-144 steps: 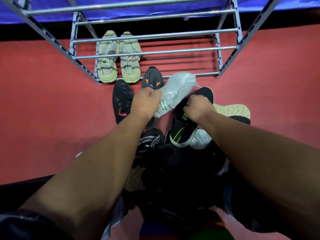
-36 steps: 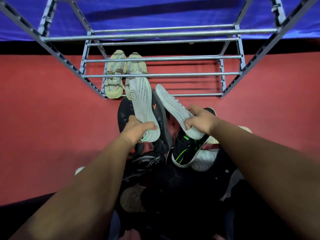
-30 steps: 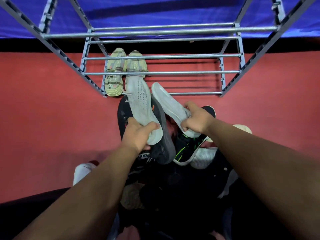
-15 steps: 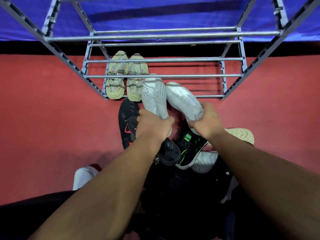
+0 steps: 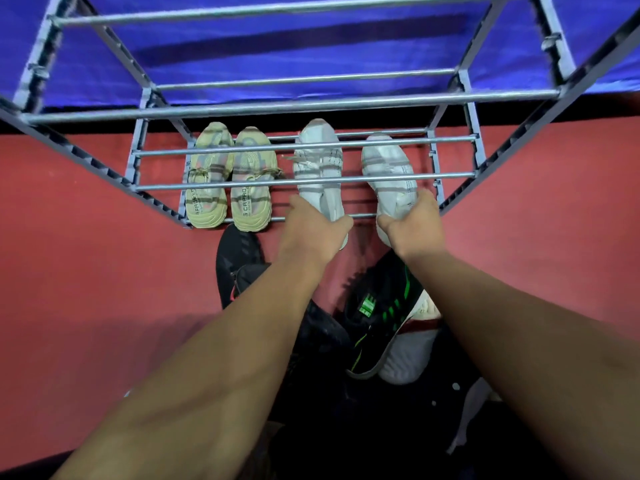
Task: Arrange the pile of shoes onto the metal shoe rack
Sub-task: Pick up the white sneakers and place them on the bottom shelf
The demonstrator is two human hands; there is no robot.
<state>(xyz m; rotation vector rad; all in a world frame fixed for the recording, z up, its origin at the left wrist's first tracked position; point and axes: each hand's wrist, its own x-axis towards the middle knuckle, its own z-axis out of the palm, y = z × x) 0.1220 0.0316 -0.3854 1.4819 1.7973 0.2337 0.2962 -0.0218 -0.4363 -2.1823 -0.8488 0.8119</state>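
Note:
The metal shoe rack (image 5: 277, 107) stands on the red floor with several tiers of bars. On its bottom tier a yellow-green pair (image 5: 228, 181) lies at the left. To its right lie two white shoes, toes pointing away. My left hand (image 5: 311, 230) grips the heel of the left white shoe (image 5: 318, 168). My right hand (image 5: 412, 223) grips the heel of the right white shoe (image 5: 388, 168). The rest of the pile lies below my arms: a black shoe with red trim (image 5: 235, 265) and a black shoe with green stripes (image 5: 381, 306).
A blue cloth wall (image 5: 311, 46) hangs behind the rack. A white shoe (image 5: 408, 358) lies under the green-striped one. Dark shoes and dark clothing fill the bottom middle. Red floor (image 5: 86, 271) spreads to the left and right of the pile.
Both hands have carried the white shoes forward from above the pile onto the bottom tier, turned upright with toes away. The view has tilted toward the rack.

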